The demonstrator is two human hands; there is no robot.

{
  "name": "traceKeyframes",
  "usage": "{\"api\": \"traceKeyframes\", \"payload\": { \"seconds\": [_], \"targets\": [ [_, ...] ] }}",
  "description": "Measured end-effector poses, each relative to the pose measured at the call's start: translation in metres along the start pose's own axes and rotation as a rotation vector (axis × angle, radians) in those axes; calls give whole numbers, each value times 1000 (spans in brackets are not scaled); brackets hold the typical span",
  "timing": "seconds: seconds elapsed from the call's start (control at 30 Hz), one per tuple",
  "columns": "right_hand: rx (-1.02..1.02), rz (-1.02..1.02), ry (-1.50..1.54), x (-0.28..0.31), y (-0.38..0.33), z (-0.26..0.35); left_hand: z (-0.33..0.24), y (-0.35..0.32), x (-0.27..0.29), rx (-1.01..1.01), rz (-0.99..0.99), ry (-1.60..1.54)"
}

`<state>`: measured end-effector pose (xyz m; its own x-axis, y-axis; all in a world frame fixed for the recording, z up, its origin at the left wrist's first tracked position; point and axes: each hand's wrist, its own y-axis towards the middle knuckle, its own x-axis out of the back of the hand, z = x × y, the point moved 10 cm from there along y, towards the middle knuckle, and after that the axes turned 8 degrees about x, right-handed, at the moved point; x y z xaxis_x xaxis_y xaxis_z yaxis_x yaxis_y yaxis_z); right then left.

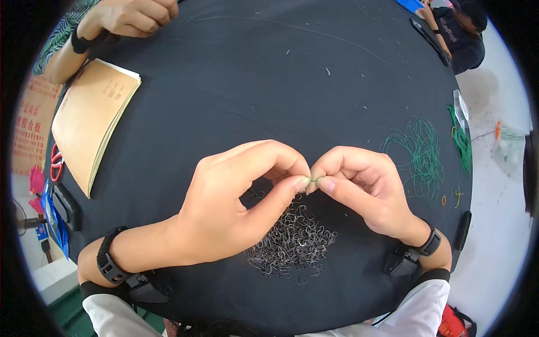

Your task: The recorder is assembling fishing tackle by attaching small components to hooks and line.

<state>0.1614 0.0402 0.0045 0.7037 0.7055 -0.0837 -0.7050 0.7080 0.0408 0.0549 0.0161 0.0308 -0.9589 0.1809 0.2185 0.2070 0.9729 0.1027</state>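
Observation:
My left hand [233, 191] and my right hand [368, 188] meet over the middle of the dark table. Thumb and forefinger of each are pinched on a short bit of green line [314, 180], which runs between the fingertips. Whether a hook is held there too is hidden by the fingers. Below my hands lies a heap of small dark fish hooks [295, 241], partly covered by my left hand. To the right of my right hand spreads a loose tangle of thin green line [421, 151].
A tan notebook [92, 118] and red-handled scissors [56, 163] lie at the left. A green line bundle [460, 140] hangs by the right edge. Across the table [241, 73] are another person's hand [135, 17], a long loose strand [292, 27] and a person in black [463, 39].

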Motion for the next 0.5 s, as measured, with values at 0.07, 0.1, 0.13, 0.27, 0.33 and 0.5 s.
{"api": "traceKeyframes", "payload": {
  "seconds": [0.07,0.1,0.13,0.27,0.33,0.5],
  "targets": [
    [1,-17,-6,2,-1,-1,3,1,-1,18,10,-17],
    [-1,-22,-14,2,-2,0,2,1,-1,9,9,-2],
    [-3,-27,-22,2,-2,1,1,1,-1,-1,8,13],
    [-18,-34,-81,3,-3,3,-7,0,1,-55,-22,109],
    [-38,-29,-132,4,-3,5,-14,1,2,-124,-38,179],
    [-42,-57,-123,6,-2,6,-22,-2,2,-202,-85,248]
  ]
}}
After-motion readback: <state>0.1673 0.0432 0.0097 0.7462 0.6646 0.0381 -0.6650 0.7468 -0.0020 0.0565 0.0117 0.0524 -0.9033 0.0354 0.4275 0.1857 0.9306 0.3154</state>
